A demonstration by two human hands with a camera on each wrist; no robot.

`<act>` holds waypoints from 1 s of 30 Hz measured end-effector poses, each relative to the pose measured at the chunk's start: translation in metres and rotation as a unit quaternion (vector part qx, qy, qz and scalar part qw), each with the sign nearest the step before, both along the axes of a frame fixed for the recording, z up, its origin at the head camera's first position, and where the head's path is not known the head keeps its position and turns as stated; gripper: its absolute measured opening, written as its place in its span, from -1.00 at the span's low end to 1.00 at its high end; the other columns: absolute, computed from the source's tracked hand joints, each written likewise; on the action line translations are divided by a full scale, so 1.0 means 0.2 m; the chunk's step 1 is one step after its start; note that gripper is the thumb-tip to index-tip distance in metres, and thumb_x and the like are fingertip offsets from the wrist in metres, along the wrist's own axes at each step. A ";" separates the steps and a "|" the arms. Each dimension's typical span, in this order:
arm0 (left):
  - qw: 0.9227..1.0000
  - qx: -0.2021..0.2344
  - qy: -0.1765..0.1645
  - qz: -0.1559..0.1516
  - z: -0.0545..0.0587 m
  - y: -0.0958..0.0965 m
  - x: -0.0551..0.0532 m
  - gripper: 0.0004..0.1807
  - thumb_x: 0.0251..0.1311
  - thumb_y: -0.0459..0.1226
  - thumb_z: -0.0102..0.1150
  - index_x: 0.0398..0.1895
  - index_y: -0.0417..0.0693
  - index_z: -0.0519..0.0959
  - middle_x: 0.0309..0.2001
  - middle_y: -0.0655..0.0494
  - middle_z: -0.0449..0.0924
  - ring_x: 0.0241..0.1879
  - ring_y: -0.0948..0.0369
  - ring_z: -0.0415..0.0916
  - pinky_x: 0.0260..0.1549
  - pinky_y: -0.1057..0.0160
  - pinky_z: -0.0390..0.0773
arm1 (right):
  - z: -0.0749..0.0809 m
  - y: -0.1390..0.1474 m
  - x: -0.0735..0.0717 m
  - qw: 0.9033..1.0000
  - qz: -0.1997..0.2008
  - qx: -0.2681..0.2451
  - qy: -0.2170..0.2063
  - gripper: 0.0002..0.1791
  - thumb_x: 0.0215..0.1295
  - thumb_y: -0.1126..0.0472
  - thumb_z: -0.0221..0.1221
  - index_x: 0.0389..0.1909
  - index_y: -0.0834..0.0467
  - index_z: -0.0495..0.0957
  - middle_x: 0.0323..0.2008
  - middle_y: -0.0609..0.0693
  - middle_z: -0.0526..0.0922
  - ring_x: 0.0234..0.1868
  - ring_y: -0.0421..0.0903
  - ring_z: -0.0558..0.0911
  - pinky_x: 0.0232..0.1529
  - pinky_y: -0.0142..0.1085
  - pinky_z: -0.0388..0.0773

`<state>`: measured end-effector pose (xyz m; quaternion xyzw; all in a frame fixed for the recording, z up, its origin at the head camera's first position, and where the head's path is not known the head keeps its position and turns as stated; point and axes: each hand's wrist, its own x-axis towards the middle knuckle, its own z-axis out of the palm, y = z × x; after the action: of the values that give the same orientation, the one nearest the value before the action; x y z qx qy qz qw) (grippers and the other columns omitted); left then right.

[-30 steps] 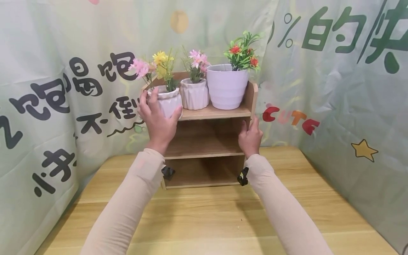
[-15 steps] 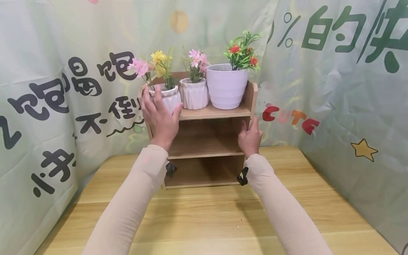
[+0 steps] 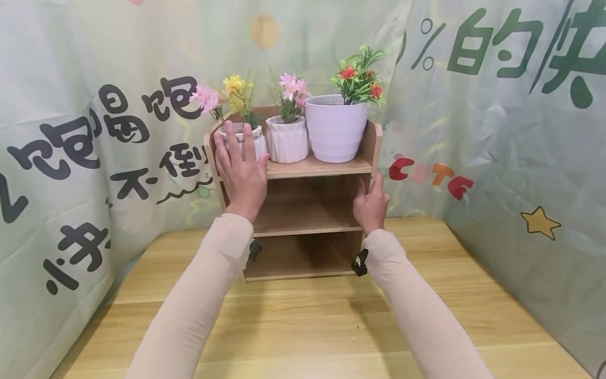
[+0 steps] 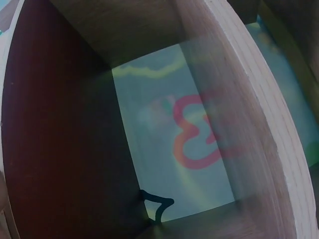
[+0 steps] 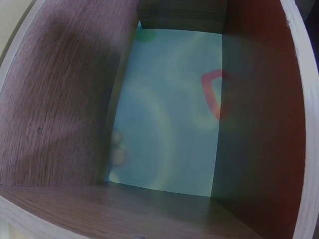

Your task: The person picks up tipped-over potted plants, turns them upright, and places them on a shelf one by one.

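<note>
A wooden shelf point(image 3: 303, 202) stands on the table with potted flowers on its top board. My left hand point(image 3: 243, 179) lies flat with straight fingers against the front of the left white pot point(image 3: 258, 140), which bears pink and yellow flowers and is partly hidden by the fingers. Beside it stand a ribbed white pot point(image 3: 286, 141) with pink flowers and a larger white pot point(image 3: 337, 130) with red ones. My right hand point(image 3: 371, 204) grips the shelf's right side panel, thumb at the front edge. Both wrist views look into wooden compartments point(image 4: 65, 129) point(image 5: 264, 124) with open backs.
The shelf rests on a light wooden table point(image 3: 303, 326). A printed cloth backdrop point(image 3: 156, 42) hangs behind and along both sides. Small dark specks lie on the tabletop in front of the shelf.
The left pot has shifted slightly back and left on the top board. My left hand's fingers have gone from holding its rim to lying straight against it. My right hand has stayed put.
</note>
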<state>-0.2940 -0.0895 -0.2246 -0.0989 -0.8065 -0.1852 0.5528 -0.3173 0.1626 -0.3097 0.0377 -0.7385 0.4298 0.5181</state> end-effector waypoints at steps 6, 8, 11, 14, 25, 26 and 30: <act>0.999 -0.005 -0.046 0.005 0.01 0.00 0.01 -0.31 0.42 -0.15 -0.09 0.51 -0.21 0.01 0.49 -0.32 -0.16 0.45 -0.24 -0.32 0.40 0.01 -0.37 | 0.00 -0.01 0.01 1.000 -0.001 0.000 -0.004 -0.69 0.37 0.20 0.10 0.03 0.28 0.37 -0.33 0.37 0.65 -0.30 0.34 0.64 -0.27 0.17 0.56; 0.998 -0.004 -0.059 0.005 0.01 0.00 0.01 -0.31 0.43 -0.16 -0.12 0.51 -0.23 -0.03 0.49 -0.31 -0.18 0.46 -0.23 -0.34 0.40 0.02 -0.39 | 0.00 -0.01 0.00 1.000 -0.003 0.001 -0.004 -0.68 0.37 0.20 0.10 0.03 0.28 0.37 -0.33 0.38 0.64 -0.31 0.34 0.64 -0.27 0.17 0.56; 0.997 0.001 -0.072 0.001 0.02 -0.01 0.01 -0.32 0.43 -0.20 -0.15 0.51 -0.27 -0.05 0.50 -0.30 -0.22 0.46 -0.20 -0.36 0.40 0.04 -0.38 | 0.00 -0.01 0.00 1.000 -0.005 0.002 -0.004 -0.68 0.36 0.21 0.10 0.03 0.29 0.37 -0.31 0.38 0.65 -0.30 0.35 0.64 -0.26 0.17 0.56; 0.997 0.008 -0.080 -0.004 0.02 0.00 0.01 -0.34 0.43 -0.24 -0.17 0.50 -0.29 -0.04 0.50 -0.29 -0.24 0.47 -0.17 -0.37 0.41 0.06 -0.35 | 0.00 -0.01 0.00 1.000 -0.005 0.001 -0.005 -0.68 0.36 0.21 0.10 0.04 0.29 0.37 -0.29 0.38 0.65 -0.28 0.35 0.64 -0.24 0.18 0.56; 0.997 -0.014 -0.075 0.004 0.03 -0.01 0.01 -0.44 0.43 -0.30 -0.32 0.43 -0.40 0.09 0.48 -0.32 -0.13 0.47 -0.15 -0.24 0.40 0.00 -0.11 | 0.00 -0.01 0.01 1.000 -0.001 0.000 -0.013 -0.67 0.38 0.19 0.08 0.06 0.30 0.36 -0.32 0.39 0.64 -0.29 0.37 0.63 -0.25 0.19 0.55; 0.997 -0.019 -0.077 0.003 0.03 -0.02 0.01 -0.43 0.42 -0.29 -0.30 0.43 -0.41 0.09 0.48 -0.33 -0.13 0.47 -0.16 -0.22 0.40 0.00 -0.09 | 0.00 0.00 0.01 1.000 -0.001 -0.001 -0.014 -0.66 0.38 0.19 0.08 0.06 0.29 0.36 -0.32 0.39 0.64 -0.28 0.37 0.63 -0.25 0.19 0.55; 0.993 -0.033 -0.118 0.002 0.04 -0.04 0.01 -0.36 0.42 -0.21 -0.26 0.47 -0.35 0.00 0.51 -0.27 -0.23 0.48 -0.12 -0.27 0.40 0.01 -0.09 | 0.00 0.00 0.01 1.000 0.001 -0.001 -0.016 -0.66 0.38 0.19 0.09 0.06 0.29 0.36 -0.33 0.39 0.63 -0.29 0.37 0.63 -0.25 0.19 0.55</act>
<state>-0.2921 -0.0978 -0.2166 -0.0934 -0.8717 -0.1675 0.4509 -0.3151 0.1617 -0.3091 0.0310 -0.7462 0.4314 0.5061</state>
